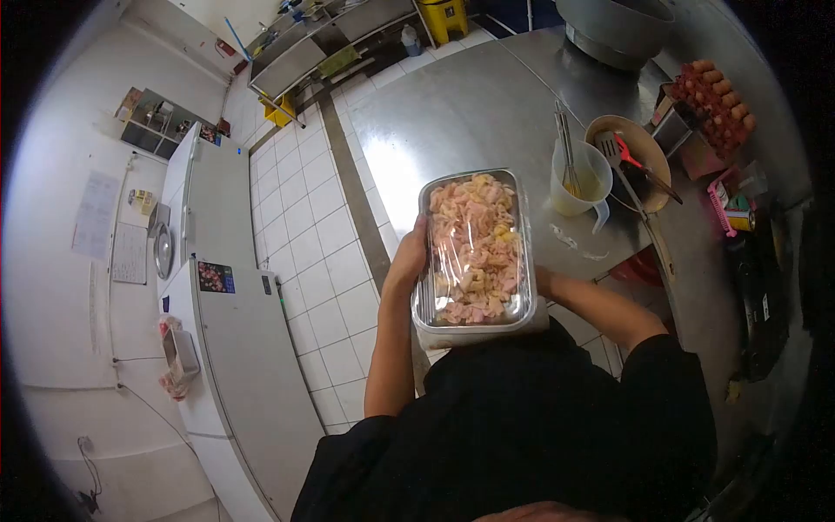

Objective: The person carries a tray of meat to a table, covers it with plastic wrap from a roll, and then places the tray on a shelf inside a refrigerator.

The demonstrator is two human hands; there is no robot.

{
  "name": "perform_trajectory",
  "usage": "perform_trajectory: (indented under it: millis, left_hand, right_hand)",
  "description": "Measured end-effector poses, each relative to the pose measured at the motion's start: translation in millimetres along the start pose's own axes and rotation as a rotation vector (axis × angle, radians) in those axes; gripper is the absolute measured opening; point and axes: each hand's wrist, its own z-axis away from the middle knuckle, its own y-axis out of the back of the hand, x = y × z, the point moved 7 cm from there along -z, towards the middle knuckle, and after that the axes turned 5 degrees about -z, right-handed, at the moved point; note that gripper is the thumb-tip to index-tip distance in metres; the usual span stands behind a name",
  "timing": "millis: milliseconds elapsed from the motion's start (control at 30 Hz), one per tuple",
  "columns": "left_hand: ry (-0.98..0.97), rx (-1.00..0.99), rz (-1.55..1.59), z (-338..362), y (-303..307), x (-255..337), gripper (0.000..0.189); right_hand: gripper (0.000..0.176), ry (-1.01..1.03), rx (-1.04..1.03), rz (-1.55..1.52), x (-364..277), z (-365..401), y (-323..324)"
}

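A rectangular container (477, 248) under clear, shiny film or a lid is held in front of my body, with pale pink and yellowish pieces of what looks like raw meat showing through. My left hand (409, 257) grips its left side, fingers partly behind it. At the opposite side my right hand (543, 283) meets the container, its fingers mostly hidden behind the rim. To the right, on the steel table (435, 109), stands a clear jug (580, 178) with a whisk (567, 161) in yellowish liquid.
Past the jug are a round bowl (658, 143) with utensils, egg trays (715, 109) and a large grey pot (613, 35). White chest freezers (248, 365) line the left wall, across the tiled floor (317, 226). A sink counter (296, 65) stands at the back.
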Motion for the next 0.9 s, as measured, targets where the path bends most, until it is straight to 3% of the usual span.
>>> perform_trajectory:
  millis: [100, 167, 467, 800, 900]
  left_hand:
    - [-0.041, -0.026, 0.012, 8.9, -5.4, 13.4, 0.08]
    - [0.051, -0.074, 0.023, 31.6, -5.1, 34.2, 0.078]
    - [-0.088, -0.133, -0.011, 41.4, 6.8, 42.4, 0.079]
    - [-0.099, -0.2, -0.089, 28.0, 7.6, -2.9, 0.072]
    - [-0.128, -0.175, 0.011, 18.8, 12.6, -24.1, 0.071]
  right_hand:
    - [0.061, -0.095, -0.049, 0.082, -28.6, 1.8, 10.3]
    - [0.061, -0.116, -0.065, 0.097, -35.3, 1.0, 12.6]
    - [0.061, -0.162, -0.119, -0.01, -25.0, -1.9, 32.4]
    - [0.062, -0.322, -0.248, -0.764, 26.4, -60.6, 146.0]
    - [0.063, -0.363, -0.268, -0.775, 21.2, -82.3, 152.8]
